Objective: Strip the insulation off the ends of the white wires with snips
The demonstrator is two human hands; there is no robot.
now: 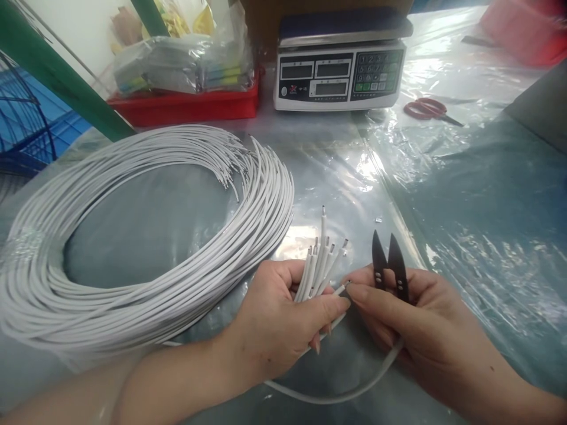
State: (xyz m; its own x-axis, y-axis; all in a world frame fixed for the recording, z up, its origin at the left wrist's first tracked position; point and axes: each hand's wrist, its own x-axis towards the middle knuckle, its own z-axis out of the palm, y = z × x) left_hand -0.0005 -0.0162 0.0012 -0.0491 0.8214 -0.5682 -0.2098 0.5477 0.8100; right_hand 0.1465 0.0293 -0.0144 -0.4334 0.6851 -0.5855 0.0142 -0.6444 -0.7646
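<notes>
My left hand (283,319) is wrapped round a bunch of white cables (319,265), whose cut ends point upward out of the fist. One cable leans away to the right, and the thumb and forefinger of my right hand (411,319) pinch its tip. Thread snips (390,271) with two dark blades sit in my right palm, blades upward and apart; their handle is mostly hidden by the fingers. A loose white cable loops below both hands. To the left lies a large coil of white cable (177,265), with many cut ends at its upper right.
Behind the coil, a red tray (186,109) holds plastic-bagged items. A digital scale (339,74) stands at the back, with red-handled scissors (427,109) to its right. A green post (66,77) rises at left; a red basket (527,29) is far right. Clear plastic covers the table.
</notes>
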